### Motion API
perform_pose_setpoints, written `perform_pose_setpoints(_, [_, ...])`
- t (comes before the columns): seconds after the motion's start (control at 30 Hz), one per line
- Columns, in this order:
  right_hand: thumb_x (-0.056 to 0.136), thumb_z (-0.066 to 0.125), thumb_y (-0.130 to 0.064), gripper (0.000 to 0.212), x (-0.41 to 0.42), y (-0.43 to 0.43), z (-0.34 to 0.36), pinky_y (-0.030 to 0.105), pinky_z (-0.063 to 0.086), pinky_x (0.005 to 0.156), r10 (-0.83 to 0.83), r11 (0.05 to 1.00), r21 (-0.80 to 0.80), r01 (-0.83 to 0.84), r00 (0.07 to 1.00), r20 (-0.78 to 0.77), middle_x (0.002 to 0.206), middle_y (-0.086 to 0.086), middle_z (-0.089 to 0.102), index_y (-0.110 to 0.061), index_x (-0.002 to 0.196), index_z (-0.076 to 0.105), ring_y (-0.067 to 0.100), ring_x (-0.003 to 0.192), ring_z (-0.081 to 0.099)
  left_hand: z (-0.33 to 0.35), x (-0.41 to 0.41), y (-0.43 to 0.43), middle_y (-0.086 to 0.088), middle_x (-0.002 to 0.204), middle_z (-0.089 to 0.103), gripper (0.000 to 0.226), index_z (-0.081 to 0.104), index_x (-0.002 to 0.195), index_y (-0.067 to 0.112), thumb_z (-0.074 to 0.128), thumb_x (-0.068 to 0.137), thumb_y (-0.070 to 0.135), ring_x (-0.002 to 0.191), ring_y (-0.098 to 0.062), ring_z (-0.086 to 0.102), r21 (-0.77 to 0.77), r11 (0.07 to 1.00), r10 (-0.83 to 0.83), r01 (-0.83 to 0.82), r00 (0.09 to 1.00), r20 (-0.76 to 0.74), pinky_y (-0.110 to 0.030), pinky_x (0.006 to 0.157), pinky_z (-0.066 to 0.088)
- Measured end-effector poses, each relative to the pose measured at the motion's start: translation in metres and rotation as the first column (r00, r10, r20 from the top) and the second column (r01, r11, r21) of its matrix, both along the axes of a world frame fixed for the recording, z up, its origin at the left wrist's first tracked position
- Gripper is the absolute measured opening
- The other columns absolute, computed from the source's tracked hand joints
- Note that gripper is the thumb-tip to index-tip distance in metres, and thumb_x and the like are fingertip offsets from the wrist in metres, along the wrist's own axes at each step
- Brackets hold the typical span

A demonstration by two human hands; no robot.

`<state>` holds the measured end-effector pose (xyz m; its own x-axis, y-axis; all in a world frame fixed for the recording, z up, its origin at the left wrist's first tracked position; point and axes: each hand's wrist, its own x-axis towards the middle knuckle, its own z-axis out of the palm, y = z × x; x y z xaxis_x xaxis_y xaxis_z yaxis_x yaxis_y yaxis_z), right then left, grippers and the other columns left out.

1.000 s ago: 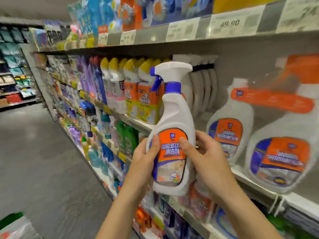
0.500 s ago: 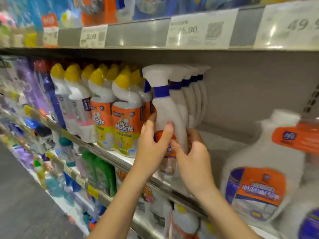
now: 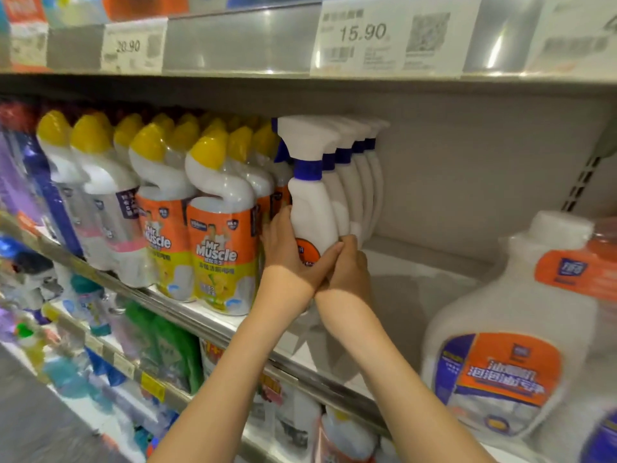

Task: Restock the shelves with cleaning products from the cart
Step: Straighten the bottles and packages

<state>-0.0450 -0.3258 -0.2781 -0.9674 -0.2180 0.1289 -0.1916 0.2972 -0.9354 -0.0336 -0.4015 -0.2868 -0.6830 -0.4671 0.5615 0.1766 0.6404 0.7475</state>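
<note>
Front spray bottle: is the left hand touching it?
Touching. The head view shows the left hand curled round the front spray bottle's lower body.

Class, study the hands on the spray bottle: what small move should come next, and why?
Probably settle the spray bottle onto the shelf and release: the left hand and right hand grip its lower body, and it is upright, fronting the matching row.

Spray bottle (image 3: 311, 208) — white, blue collar, orange label; neighbouring bottles (image 3: 217, 228) — yellow caps, orange-yellow labels.
</note>
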Motion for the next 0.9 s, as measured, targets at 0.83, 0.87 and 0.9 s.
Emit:
perform_pose_setpoints(0.83, [0.089, 0.066, -0.015, 0.039, 0.095, 0.090, -0.032, -0.001, 0.037, 0.085, 0.241, 0.966, 0.000, -0.257, 0.907, -0.344, 0.115, -0.014, 0.050, -0.024, 0.124, 0.053, -0.003, 0.108, 0.049, -0.020, 0.116, 0.048, -0.002, 0.123, 0.060, 0.032, 0.053, 0.125, 0.014, 0.058, 0.094, 0.018, 0.106, -0.006, 0.061, 0.264, 0.964, -0.047, 0.027, 0.996, 0.073, -0.017, 0.088, 0.050])
perform_pose_setpoints(0.87, [0.089, 0.066, -0.015, 0.033, 0.106, 0.102, -0.035, 0.003, 0.041, 0.086, 0.269, 0.956, -0.021, -0.293, 0.902, -0.338, 0.112, -0.015, 0.054, -0.026, 0.119, 0.056, -0.004, 0.105, 0.052, -0.022, 0.132, 0.058, -0.001, 0.116, 0.064, 0.026, 0.058, 0.119, 0.014, 0.057, 0.094, 0.017, 0.098, -0.006, 0.064, 0.292, 0.956, -0.037, 0.010, 0.995, 0.087, -0.015, 0.079, 0.052])
perform_pose_setpoints(0.9, [0.088, 0.066, -0.015, 0.029, 0.116, 0.114, -0.039, 0.007, 0.044, 0.085, 0.298, 0.944, -0.041, -0.327, 0.898, -0.325, 0.109, -0.015, 0.057, -0.028, 0.112, 0.058, -0.004, 0.103, 0.054, -0.025, 0.149, 0.070, -0.001, 0.111, 0.066, 0.021, 0.060, 0.115, 0.015, 0.057, 0.094, 0.017, 0.094, -0.009, 0.065, 0.314, 0.949, -0.031, -0.005, 0.994, 0.108, -0.016, 0.074, 0.053])
